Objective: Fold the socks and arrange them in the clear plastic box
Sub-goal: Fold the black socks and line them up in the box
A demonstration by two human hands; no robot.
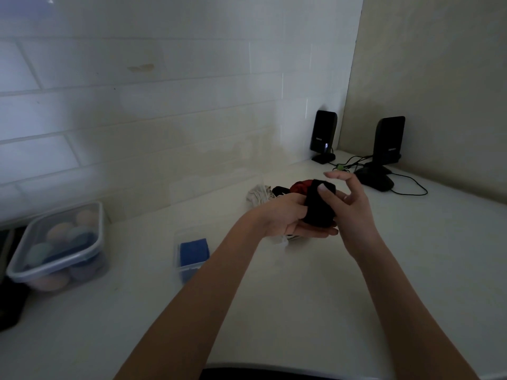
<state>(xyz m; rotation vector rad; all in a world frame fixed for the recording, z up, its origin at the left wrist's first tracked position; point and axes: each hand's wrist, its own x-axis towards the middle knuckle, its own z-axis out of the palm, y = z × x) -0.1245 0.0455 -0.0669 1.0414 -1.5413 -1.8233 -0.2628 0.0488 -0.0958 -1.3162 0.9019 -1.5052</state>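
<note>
A folded black sock (319, 212) lies in my left hand (285, 219), which grips it from below and from the left, above the white counter. My right hand (354, 209) is beside it on the right. Its thumb presses on the sock's upper end while the other fingers are spread and off the cloth. The clear plastic box (189, 268) stands to the left of my hands with a folded blue sock (194, 252) inside. Behind my hands lies a pile of loose socks: a pale one (257, 196), a red one (299, 185) and a dark one (280, 190).
A lidded plastic container (59, 242) of pastel round items sits at the far left by the tiled wall. Two black speakers (323, 135) (388, 144) with cables (406, 187) stand in the back right corner. A striped piece of fabric (289, 238) shows under my left hand.
</note>
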